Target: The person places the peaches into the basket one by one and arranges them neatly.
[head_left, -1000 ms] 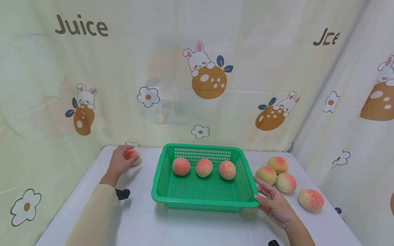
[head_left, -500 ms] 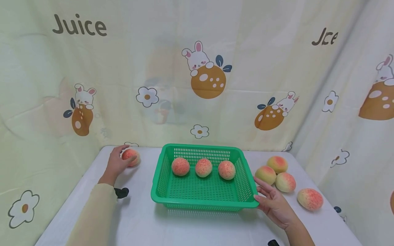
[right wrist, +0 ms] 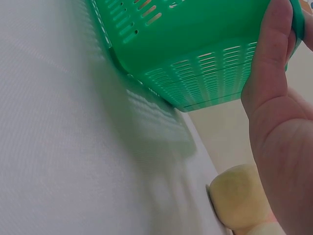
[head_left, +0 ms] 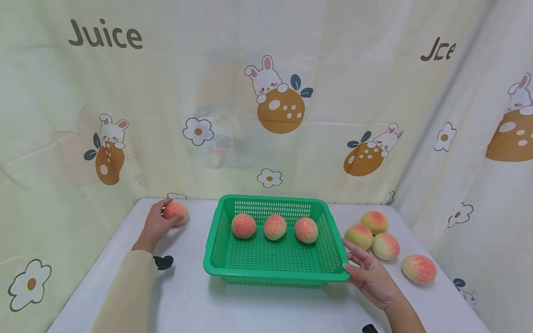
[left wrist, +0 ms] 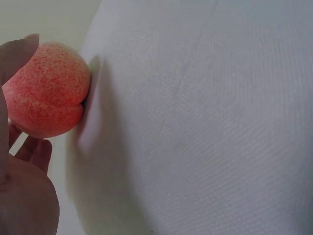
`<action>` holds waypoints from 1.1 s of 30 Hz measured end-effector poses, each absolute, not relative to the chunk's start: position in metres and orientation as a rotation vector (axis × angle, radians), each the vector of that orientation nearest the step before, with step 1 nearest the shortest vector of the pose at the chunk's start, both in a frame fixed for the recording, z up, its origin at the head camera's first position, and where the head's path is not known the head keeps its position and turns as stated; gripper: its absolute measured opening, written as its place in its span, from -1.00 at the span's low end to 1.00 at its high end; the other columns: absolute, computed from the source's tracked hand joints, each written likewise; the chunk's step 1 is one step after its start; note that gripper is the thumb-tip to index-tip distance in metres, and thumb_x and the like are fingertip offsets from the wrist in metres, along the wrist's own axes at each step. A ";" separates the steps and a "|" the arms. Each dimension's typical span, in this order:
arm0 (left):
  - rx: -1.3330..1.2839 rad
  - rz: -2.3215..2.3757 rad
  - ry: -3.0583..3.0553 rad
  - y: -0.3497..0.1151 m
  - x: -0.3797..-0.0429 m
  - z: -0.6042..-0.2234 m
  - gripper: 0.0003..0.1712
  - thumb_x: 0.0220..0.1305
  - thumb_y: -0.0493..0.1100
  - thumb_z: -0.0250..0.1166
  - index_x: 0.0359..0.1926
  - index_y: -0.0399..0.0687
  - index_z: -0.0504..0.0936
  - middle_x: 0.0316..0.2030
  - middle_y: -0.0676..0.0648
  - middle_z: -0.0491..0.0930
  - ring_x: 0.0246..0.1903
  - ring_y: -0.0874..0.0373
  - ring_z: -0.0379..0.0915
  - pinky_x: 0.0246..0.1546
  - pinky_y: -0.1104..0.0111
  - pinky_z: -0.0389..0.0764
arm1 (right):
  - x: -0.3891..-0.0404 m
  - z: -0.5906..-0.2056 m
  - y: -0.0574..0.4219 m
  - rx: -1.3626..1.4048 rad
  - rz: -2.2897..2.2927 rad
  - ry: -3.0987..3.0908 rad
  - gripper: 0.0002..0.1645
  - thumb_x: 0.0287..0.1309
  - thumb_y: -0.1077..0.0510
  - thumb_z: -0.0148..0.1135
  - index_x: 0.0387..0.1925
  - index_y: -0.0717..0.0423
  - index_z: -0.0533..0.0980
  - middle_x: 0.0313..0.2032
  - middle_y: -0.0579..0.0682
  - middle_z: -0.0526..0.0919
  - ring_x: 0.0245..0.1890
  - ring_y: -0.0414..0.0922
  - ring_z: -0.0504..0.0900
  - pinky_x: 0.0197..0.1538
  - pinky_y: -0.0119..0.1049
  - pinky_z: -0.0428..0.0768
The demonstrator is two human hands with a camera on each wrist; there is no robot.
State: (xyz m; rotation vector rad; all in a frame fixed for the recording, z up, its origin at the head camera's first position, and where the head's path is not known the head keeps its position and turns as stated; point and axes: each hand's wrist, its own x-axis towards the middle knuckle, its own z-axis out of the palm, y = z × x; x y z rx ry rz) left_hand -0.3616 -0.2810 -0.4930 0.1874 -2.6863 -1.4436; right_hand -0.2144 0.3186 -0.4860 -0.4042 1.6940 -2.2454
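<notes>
On the left, a pink-red peach point(head_left: 176, 214) rests on the white table. My left hand point(head_left: 155, 225) is around its left side, thumb in front and fingers spread behind. In the left wrist view the thumb overlaps the peach point(left wrist: 49, 90), and a gap shows between it and the lower fingers point(left wrist: 41, 154). A green plastic basket point(head_left: 275, 276) stands mid-table with three peaches, the middle one point(head_left: 275, 227) between two others, in a row inside. At its right side, my right hand point(head_left: 370, 276) pinches the rim between thumb and fingers.
Right of the basket lie three more peaches in a cluster, one point(head_left: 386, 246) nearest the front, and a separate peach point(head_left: 419, 269) closer to the table edge. A printed curtain point(head_left: 208, 92) hangs behind the table and along the sides.
My left hand has drawn back a little to the left, its fingers now covering less of the peach. The peach stays in place. My right hand keeps its hold on the basket.
</notes>
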 end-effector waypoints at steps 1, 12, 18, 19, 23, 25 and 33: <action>0.188 -1.448 -2.685 -0.281 -0.362 -0.494 -0.05 0.38 -0.07 0.35 0.61 -0.06 0.05 0.51 -0.36 0.08 0.44 -0.29 0.08 0.46 -0.12 0.32 | -0.214 -0.486 0.319 -0.405 -2.246 1.691 -0.18 0.45 0.44 -0.02 0.62 0.01 0.03 0.07 -0.14 0.58 0.03 -0.24 0.69 0.08 -0.30 0.73; 0.211 -1.417 -2.694 -0.278 -0.367 -0.503 -0.01 0.33 -0.16 0.38 0.61 -0.10 0.01 0.52 -0.39 0.07 0.49 -0.33 0.05 0.50 -0.17 0.23 | -0.215 -0.487 0.318 -0.397 -2.247 1.693 -0.18 0.45 0.45 -0.02 0.62 0.01 0.04 0.05 -0.15 0.57 0.01 -0.25 0.68 0.07 -0.30 0.73; 0.238 -1.387 -2.698 -0.278 -0.368 -0.506 0.03 0.32 -0.15 0.40 0.62 -0.10 -0.03 0.53 -0.39 0.06 0.50 -0.34 0.04 0.49 -0.19 0.23 | -0.215 -0.488 0.318 -0.403 -2.255 1.678 -0.18 0.45 0.46 -0.04 0.62 0.03 0.03 0.07 -0.14 0.57 0.03 -0.24 0.68 0.08 -0.31 0.72; 0.246 -1.387 -2.698 -0.278 -0.368 -0.506 0.04 0.32 -0.15 0.40 0.62 -0.11 -0.04 0.53 -0.39 0.06 0.50 -0.34 0.03 0.49 -0.19 0.24 | -0.215 -0.488 0.318 -0.403 -2.256 1.676 -0.18 0.45 0.46 -0.04 0.62 0.03 0.03 0.07 -0.14 0.57 0.03 -0.24 0.69 0.09 -0.31 0.72; 0.271 -1.391 -2.692 -0.277 -0.365 -0.505 0.05 0.31 -0.13 0.42 0.62 -0.11 -0.02 0.54 -0.37 0.07 0.50 -0.34 0.03 0.49 -0.19 0.24 | -0.214 -0.488 0.318 -0.395 -2.259 1.674 -0.17 0.45 0.45 -0.03 0.62 0.03 0.02 0.07 -0.15 0.56 0.04 -0.24 0.68 0.09 -0.31 0.72; 0.275 -1.397 -2.691 -0.276 -0.365 -0.504 0.05 0.30 -0.13 0.43 0.62 -0.11 -0.02 0.54 -0.37 0.07 0.50 -0.34 0.03 0.48 -0.19 0.24 | -0.214 -0.488 0.318 -0.388 -2.260 1.675 -0.17 0.45 0.45 -0.02 0.62 0.02 0.02 0.07 -0.14 0.56 0.04 -0.24 0.69 0.09 -0.31 0.72; 0.257 -1.457 -2.669 -0.273 -0.363 -0.500 0.04 0.31 -0.17 0.43 0.62 -0.11 -0.01 0.54 -0.35 0.09 0.49 -0.31 0.07 0.47 -0.16 0.28 | -0.214 -0.486 0.318 -0.382 -2.258 1.686 -0.17 0.45 0.44 -0.01 0.62 0.01 0.04 0.07 -0.13 0.57 0.04 -0.23 0.69 0.09 -0.30 0.72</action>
